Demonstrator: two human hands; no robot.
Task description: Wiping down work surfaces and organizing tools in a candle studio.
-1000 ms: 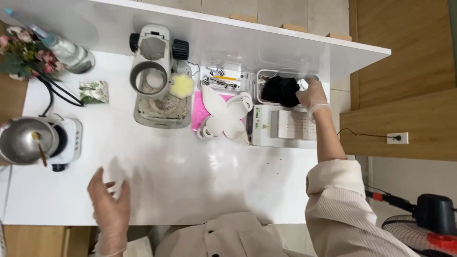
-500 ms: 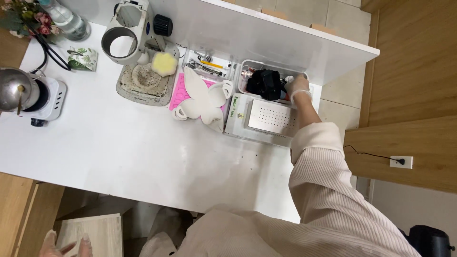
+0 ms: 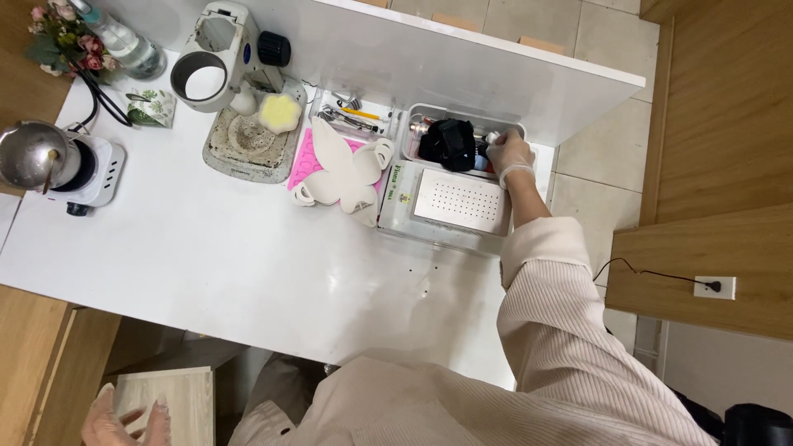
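My right hand point(image 3: 510, 155), in a thin clear glove, reaches into a clear plastic bin point(image 3: 421, 124) at the far right of the white table point(image 3: 215, 264). Its fingers rest among small items next to a black bundle point(image 3: 448, 144); what they grip is hidden. My left hand point(image 3: 124, 421), also gloved, hangs below the table's front edge with fingers spread, over a pale wooden box top point(image 3: 178, 396). It holds nothing.
A white perforated box point(image 3: 459, 201) sits in front of the bin. A white butterfly-shaped piece point(image 3: 343, 173) lies on a pink mat. Farther left are a stereo microscope stand point(image 3: 223, 66), a yellow sponge point(image 3: 279, 111), a metal pot on a small hotplate point(image 3: 45, 161), flowers point(image 3: 66, 37).
My left hand dropped from the table surface to below its front edge. The view shifted as my head moved. My right hand stayed in the bin.
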